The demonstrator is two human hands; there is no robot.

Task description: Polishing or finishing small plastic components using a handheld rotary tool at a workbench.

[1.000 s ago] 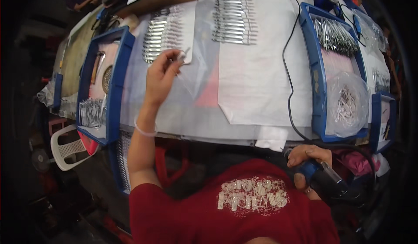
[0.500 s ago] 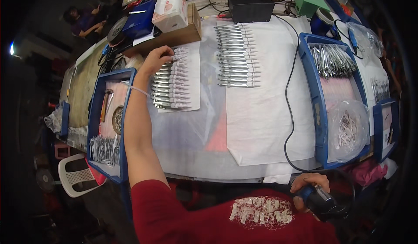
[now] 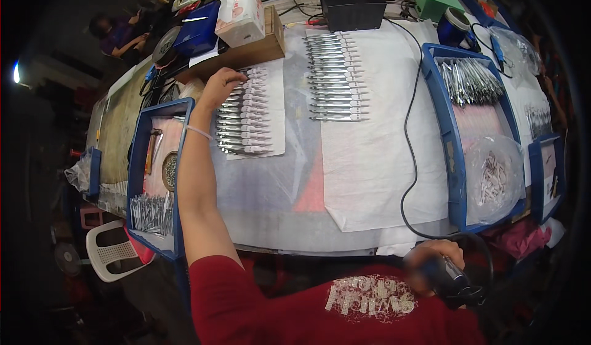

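My left hand (image 3: 225,87) reaches over the far end of the left row of slim metal pieces with pale pinkish-white ends (image 3: 251,112). Its fingers are bent together and touch the row; what lies between them is hidden. This row rests on a white sheet (image 3: 277,92). Low at the right, in front of my red shirt, my right hand (image 3: 438,251) is wrapped around a black corded power tool (image 3: 457,280), partly blurred. A second row of silver pieces (image 3: 337,80) lies side by side on a white cloth (image 3: 388,160), right of the left row.
A blue tray (image 3: 175,178) at left holds a hammer (image 3: 151,151), a round dish of small parts and metal pieces. In the right blue tray (image 3: 452,160) are metal rods and a plastic bag of pale parts (image 3: 494,182). A black cable (image 3: 411,154) crosses the cloth from a black box (image 3: 352,10).
My left hand stays at the far end of the left row, its fingers shifted slightly. The power tool in my right hand has moved a little and is blurred.
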